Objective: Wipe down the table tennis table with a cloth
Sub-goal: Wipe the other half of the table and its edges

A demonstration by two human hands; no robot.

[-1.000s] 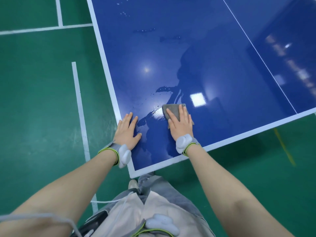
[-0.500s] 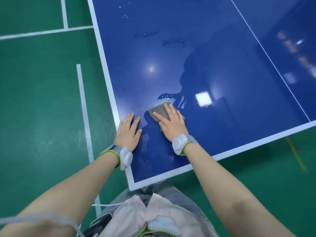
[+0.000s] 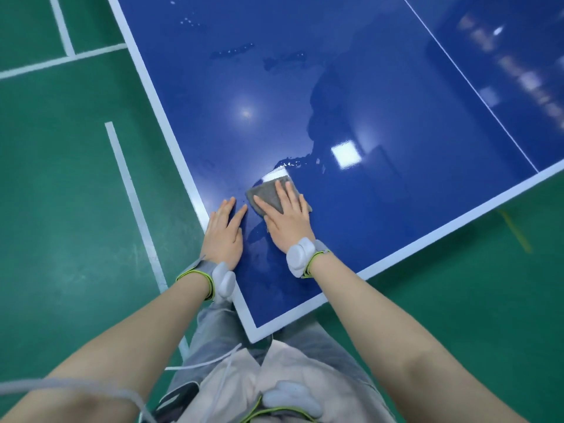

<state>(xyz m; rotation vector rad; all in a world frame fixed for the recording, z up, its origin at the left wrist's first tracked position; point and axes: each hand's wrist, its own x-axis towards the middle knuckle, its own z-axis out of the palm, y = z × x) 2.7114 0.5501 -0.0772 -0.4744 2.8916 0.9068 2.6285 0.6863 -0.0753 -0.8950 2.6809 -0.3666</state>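
Mid-wipe near the table [image 3: 396, 245] corner. Right hand [image 3: 288, 222] flat, fingers [image 3: 282, 192] straight, pressing the grey cloth [image 3: 268, 193] onto the blue top; left hand [image 3: 224, 233] flat beside it, holding nothing. Next, probably: sweeping toward the wet streaks [image 3: 293, 163] beyond. Compared with a second ago: cloth shifted leftward, closer to the left hand.
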